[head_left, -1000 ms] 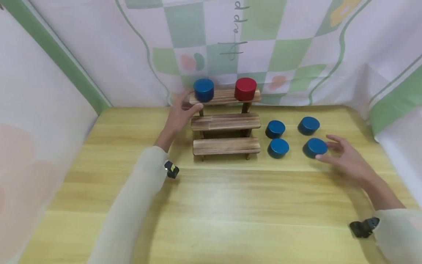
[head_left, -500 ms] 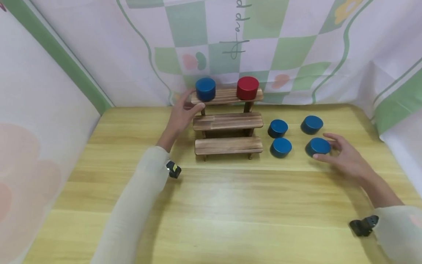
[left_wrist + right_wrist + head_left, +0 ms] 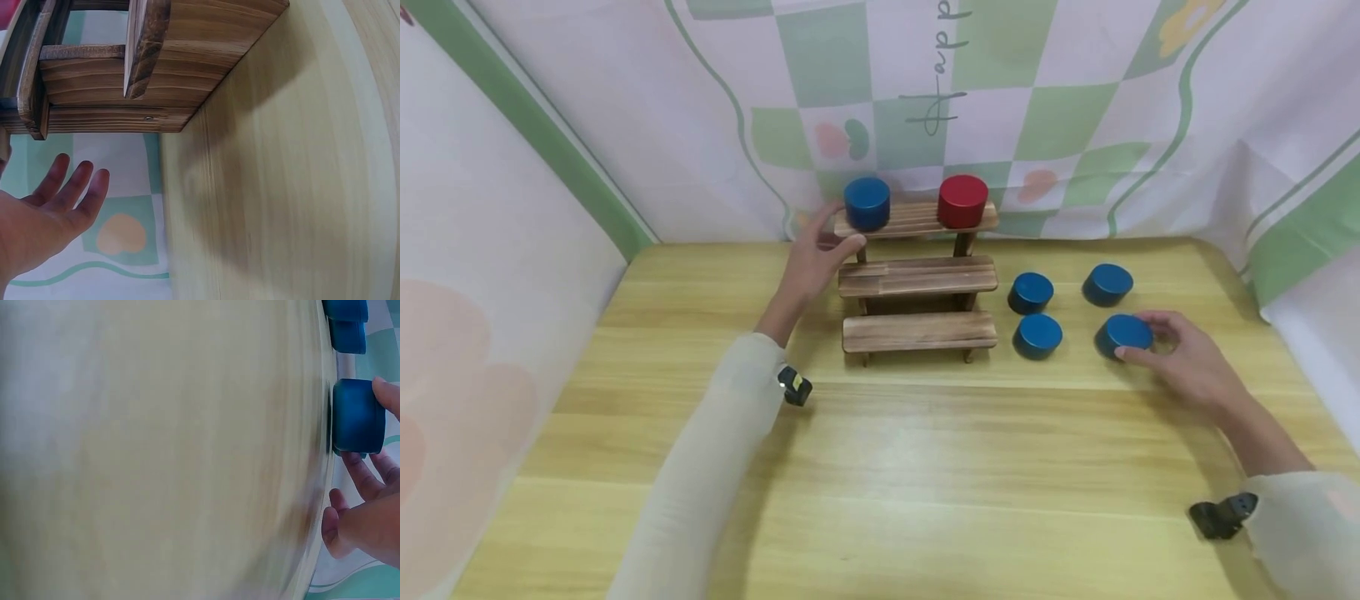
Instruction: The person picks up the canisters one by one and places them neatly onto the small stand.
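In the head view, my left hand (image 3: 811,262) is at the left end of the top shelf of a three-step wooden stand (image 3: 917,333). Its thumb touches the shelf's front edge; the other fingers reach behind, and several show straight in the left wrist view. A blue cylinder (image 3: 867,204) sits on that shelf beside this hand, with a red cylinder (image 3: 962,202) farther right. On the table, my right hand (image 3: 1197,364) holds the front right blue cylinder (image 3: 1123,335) between thumb and fingers. The right wrist view shows fingertips against this cylinder's side.
Right of the stand, more blue cylinders stand on the wooden table (image 3: 880,483): one nearer the front (image 3: 1038,336), another behind it (image 3: 1031,292), and a third at the back right (image 3: 1108,285). A patterned cloth (image 3: 992,125) hangs behind the table.
My right hand's fingers have drawn in around the front right blue cylinder. The left hand stays at the shelf's end, and the cylinders keep their places.
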Demonstrator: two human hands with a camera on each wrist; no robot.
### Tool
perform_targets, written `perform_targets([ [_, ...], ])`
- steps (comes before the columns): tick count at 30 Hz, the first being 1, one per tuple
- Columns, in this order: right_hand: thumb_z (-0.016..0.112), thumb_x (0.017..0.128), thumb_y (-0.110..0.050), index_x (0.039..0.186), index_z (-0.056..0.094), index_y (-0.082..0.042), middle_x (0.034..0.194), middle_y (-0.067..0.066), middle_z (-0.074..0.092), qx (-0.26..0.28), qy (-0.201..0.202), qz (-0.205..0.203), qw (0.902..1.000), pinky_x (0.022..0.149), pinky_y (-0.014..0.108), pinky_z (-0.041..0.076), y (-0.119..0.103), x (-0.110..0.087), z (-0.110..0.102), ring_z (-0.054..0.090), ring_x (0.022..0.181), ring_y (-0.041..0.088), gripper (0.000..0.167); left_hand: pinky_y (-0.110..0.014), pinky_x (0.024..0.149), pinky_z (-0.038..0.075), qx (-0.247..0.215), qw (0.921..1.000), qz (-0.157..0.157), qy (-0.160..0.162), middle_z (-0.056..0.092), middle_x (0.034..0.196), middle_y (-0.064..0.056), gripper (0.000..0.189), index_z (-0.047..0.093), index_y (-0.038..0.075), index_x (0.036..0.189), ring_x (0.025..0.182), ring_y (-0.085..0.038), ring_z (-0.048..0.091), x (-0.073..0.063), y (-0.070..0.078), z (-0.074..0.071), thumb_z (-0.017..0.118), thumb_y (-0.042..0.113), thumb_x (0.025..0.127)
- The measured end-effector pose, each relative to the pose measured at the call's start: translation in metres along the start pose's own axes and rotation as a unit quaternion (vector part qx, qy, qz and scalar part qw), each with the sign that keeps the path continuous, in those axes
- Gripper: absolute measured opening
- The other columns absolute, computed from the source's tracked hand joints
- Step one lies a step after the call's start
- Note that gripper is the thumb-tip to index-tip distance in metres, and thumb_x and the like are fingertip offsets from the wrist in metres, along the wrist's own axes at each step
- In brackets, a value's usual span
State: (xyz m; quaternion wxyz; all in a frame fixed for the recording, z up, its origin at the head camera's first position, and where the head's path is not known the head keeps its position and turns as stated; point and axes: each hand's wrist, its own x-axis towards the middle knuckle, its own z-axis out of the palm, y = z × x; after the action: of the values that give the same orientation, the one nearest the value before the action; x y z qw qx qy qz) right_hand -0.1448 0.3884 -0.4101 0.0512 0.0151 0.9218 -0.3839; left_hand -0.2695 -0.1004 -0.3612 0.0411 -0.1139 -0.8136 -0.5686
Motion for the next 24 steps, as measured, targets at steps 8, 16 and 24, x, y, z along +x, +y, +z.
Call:
perform_targets([
  [8, 0.071, 0.095, -0.036, 0.148, 0.032, 0.007, 0.144, 0.035, 0.038, 0.02, 0.008, 0.004, 0.9998, 0.101, 0.072, 0.026, -0.003, -0.006, 0.005, 0.035, 0.128, 0.054, 0.079, -0.042, 0.089, 0.052, -0.006, 0.9999, 0.005, 0.008, 0.057, 0.131, -0.011, 0.064, 0.046, 0.021, 0.151, 0.109, -0.025, 0.06, -0.002, -0.001, 0.0, 0.073, 0.03, 0.093],
  [16, 0.072, 0.094, -0.034, 0.147, 0.036, 0.004, 0.142, 0.032, 0.041, 0.016, 0.024, -0.009, 0.9995, 0.103, 0.072, 0.024, -0.005, -0.013, 0.004, 0.034, 0.129, 0.054, 0.074, -0.042, 0.088, 0.053, -0.054, 0.9985, 0.001, -0.006, 0.057, 0.125, -0.017, 0.074, 0.034, 0.021, 0.157, 0.109, -0.03, 0.059, -0.009, -0.003, 0.001, 0.073, 0.025, 0.094],
  [24, 0.071, 0.094, -0.034, 0.148, 0.035, 0.004, 0.143, 0.032, 0.039, 0.014, 0.029, -0.012, 0.9994, 0.107, 0.068, 0.023, -0.011, -0.014, 0.004, 0.033, 0.129, 0.05, 0.075, -0.047, 0.09, 0.053, -0.05, 0.9978, -0.026, -0.036, 0.05, 0.135, -0.021, 0.077, 0.032, 0.011, 0.155, 0.115, -0.037, 0.057, -0.026, -0.011, -0.004, 0.073, 0.028, 0.093],
])
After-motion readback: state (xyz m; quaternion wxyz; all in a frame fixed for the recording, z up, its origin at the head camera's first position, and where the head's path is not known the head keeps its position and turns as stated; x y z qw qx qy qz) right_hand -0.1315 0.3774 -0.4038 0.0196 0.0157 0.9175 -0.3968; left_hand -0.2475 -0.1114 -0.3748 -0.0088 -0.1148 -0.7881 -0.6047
